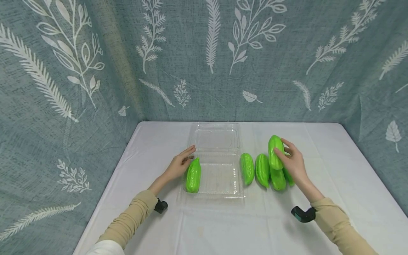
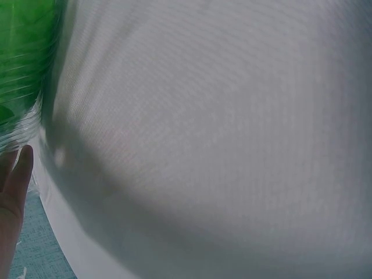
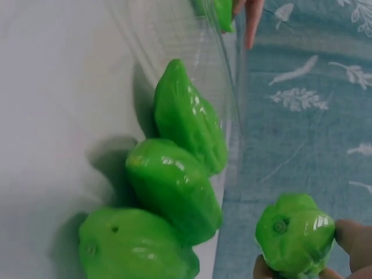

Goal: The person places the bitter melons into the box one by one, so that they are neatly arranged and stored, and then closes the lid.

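Observation:
My right hand [image 1: 294, 163] grips a glossy green bitter melon [image 1: 275, 152] between thumb and fingers. It is lifted over the row of bitter melons at the right; the right wrist view shows its stem end [image 3: 280, 225]. My left hand [image 1: 179, 165] has its fingers extended at the left side of a clear plastic clamshell box [image 1: 220, 177], whose lid [image 1: 216, 137] lies folded back. One bitter melon [image 1: 193, 176] lies lengthwise in the box's left part. In the left wrist view, the left fingers [image 2: 21, 174] appear at the box's ribbed wall; whether they press it I cannot tell.
Right of the box, a bitter melon [image 1: 247, 169] lies close to its wall. Beside it come another bitter melon [image 1: 262, 170], one more [image 1: 278, 180] and a partly hidden one [image 1: 288, 177]. A white cloth [image 1: 223, 226] covers the table; patterned curtains [image 1: 197, 71] hang behind.

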`<state>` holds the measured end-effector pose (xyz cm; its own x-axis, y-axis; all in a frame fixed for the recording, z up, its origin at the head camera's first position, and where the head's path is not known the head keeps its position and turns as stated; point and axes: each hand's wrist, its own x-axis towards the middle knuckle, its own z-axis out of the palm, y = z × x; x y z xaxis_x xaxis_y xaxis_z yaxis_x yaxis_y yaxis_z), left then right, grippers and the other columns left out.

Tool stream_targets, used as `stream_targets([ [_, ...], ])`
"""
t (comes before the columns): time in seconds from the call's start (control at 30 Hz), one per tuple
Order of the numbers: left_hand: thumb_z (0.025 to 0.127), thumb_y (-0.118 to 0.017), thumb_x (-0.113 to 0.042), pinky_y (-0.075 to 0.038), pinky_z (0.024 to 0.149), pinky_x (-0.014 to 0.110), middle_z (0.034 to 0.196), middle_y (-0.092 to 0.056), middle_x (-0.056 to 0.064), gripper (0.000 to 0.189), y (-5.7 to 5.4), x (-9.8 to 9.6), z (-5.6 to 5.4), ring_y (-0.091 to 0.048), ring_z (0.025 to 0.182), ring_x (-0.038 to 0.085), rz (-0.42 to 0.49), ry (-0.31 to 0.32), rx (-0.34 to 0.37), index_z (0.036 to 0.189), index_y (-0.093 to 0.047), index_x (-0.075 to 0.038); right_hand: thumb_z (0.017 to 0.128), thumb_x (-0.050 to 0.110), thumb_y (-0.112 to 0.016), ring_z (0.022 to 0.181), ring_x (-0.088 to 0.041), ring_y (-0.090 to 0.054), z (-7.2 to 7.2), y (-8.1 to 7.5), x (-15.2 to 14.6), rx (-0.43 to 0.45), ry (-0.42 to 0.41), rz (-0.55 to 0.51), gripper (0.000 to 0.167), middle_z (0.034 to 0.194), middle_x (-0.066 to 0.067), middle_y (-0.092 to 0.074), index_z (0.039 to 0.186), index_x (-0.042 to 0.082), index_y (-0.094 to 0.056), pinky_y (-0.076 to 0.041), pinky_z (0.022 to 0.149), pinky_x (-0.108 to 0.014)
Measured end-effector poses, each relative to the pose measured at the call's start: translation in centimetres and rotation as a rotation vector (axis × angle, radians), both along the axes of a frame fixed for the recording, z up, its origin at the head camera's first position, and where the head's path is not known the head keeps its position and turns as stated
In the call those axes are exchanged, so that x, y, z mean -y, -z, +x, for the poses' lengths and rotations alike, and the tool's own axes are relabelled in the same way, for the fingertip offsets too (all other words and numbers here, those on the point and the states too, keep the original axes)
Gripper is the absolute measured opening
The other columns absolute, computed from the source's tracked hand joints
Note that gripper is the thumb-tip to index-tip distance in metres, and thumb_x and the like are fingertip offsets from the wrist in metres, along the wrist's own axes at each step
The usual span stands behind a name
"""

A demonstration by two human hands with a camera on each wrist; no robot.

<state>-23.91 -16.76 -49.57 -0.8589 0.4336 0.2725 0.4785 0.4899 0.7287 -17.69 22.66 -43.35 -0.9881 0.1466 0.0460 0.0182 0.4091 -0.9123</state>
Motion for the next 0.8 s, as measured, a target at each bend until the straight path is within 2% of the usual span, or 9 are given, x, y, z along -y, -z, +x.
stream_targets([
  [0.27,0.093,-0.046,0.007,-0.046,0.073,0.017,0.15,-0.036,0.018,0.044,0.0,0.0,0.0,-0.057,0.119,0.036,-0.01,-0.002,-0.002,0.137,-0.044,0.007,0.097,0.035,-0.051,0.126,-0.044,-0.046,-0.2,0.2,1.7,0.038,-0.041,-0.01,0.065,0.148,-0.027,-0.033,0.15,0.01,-0.025,-0.045,0.102,-0.052],
  [0.33,0.093,-0.046,0.007,-0.049,0.075,0.022,0.15,-0.036,0.018,0.044,0.0,0.0,0.0,-0.057,0.118,0.036,-0.012,-0.005,-0.004,0.137,-0.044,0.007,0.097,0.036,-0.052,0.127,-0.044,-0.046,-0.3,0.3,2.0,0.048,-0.049,-0.01,0.065,0.149,-0.026,-0.033,0.15,0.011,-0.026,-0.045,0.102,-0.052],
  [0.43,0.093,-0.046,0.007,-0.054,0.088,0.034,0.15,-0.036,0.018,0.045,0.0,-0.1,0.0,-0.057,0.119,0.036,-0.023,-0.012,-0.001,0.138,-0.044,0.006,0.096,0.037,-0.053,0.128,-0.043,-0.045,-0.4,0.5,2.5,0.059,-0.063,-0.026,0.065,0.15,-0.024,-0.032,0.15,0.011,-0.026,-0.045,0.103,-0.052],
  [0.57,0.093,-0.045,0.007,-0.047,0.102,0.048,0.151,-0.035,0.018,0.046,0.2,-0.1,0.0,-0.056,0.12,0.036,-0.03,-0.016,0.008,0.138,-0.043,0.005,0.096,0.035,-0.053,0.129,-0.042,-0.044,-0.5,0.6,3.2,0.055,-0.082,-0.056,0.064,0.151,-0.022,-0.031,0.15,0.011,-0.028,-0.044,0.104,-0.052],
  [0.8,0.093,-0.045,0.008,-0.046,0.102,0.049,0.151,-0.035,0.017,0.045,0.0,-0.1,0.0,-0.056,0.12,0.037,-0.02,-0.007,0.006,0.138,-0.043,0.006,0.096,0.036,-0.054,0.128,-0.04,-0.046,-0.7,0.8,4.6,0.061,-0.091,-0.055,0.063,0.15,-0.021,-0.034,0.149,0.013,-0.03,-0.047,0.102,-0.05],
])
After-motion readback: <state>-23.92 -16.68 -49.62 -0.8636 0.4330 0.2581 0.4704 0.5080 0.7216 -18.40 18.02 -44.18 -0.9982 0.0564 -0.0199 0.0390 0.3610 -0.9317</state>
